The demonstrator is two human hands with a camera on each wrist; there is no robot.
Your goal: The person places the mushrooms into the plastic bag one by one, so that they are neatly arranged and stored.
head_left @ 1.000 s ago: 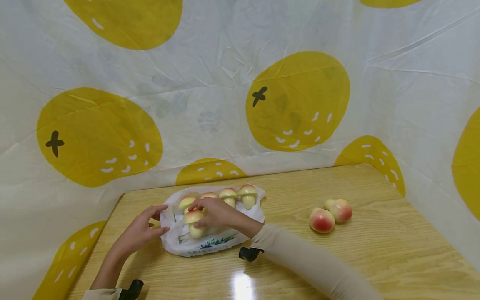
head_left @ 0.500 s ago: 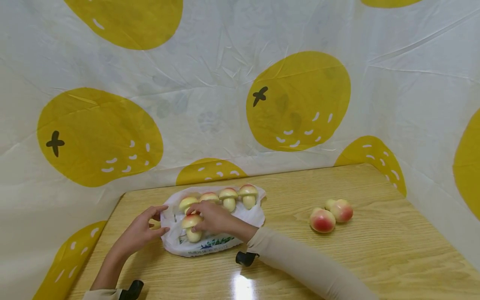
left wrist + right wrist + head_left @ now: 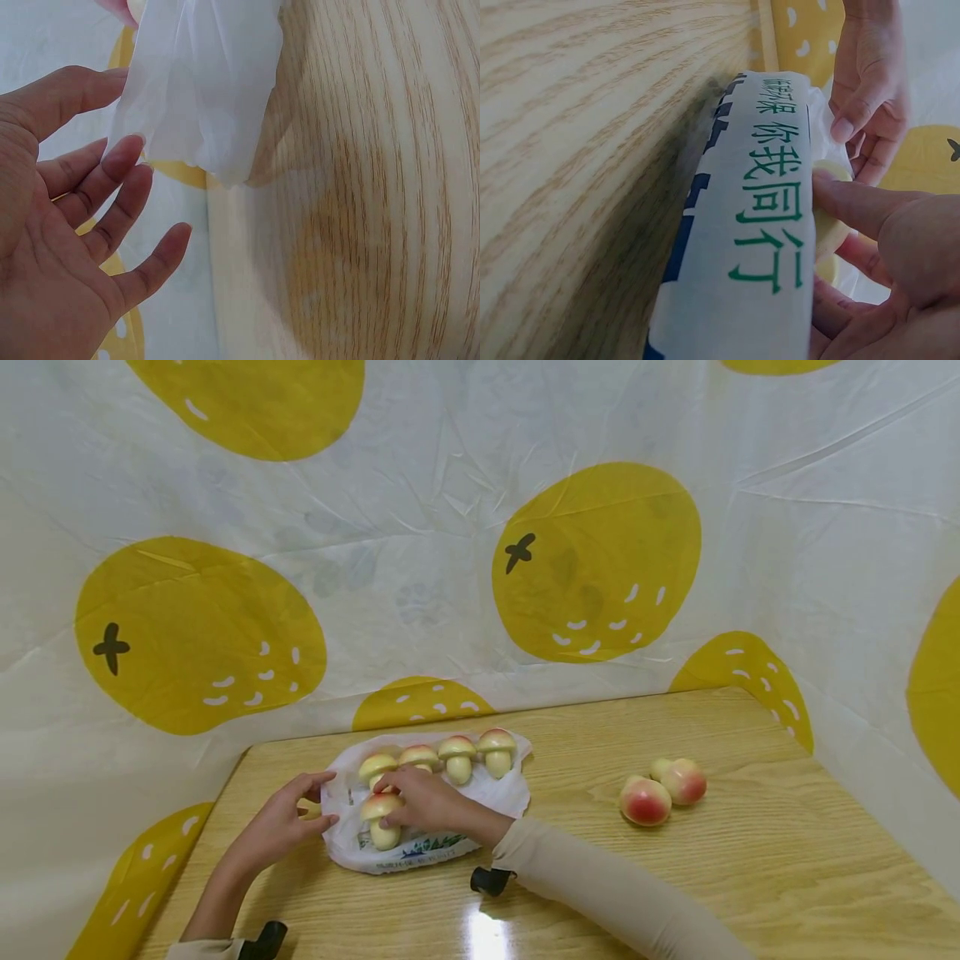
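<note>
A white plastic bag (image 3: 498, 797) with printed lettering lies spread on the table, with several model mushrooms on it. My right hand (image 3: 427, 802) pinches the nearest mushroom (image 3: 385, 835), cream with a red-tinged cap, between thumb and fingers at the bag's left front. Behind it, a row of mushrooms (image 3: 459, 760) runs along the bag's far side; the right hand partly hides the leftmost ones. At the bag's left edge, my left hand (image 3: 273, 827) has its fingers spread and loosely bent. In the left wrist view its thumb and fingertips (image 3: 133, 142) touch or nearly touch the plastic.
Two more red-and-cream mushrooms (image 3: 645, 800) lie close together on the right of the wooden table (image 3: 570, 893). A white cloth with yellow fruit prints (image 3: 420, 577) hangs around the table's back and sides.
My right hand has moved the mushroom slightly left and toward the front of the bag. The left hand has stayed in place.
</note>
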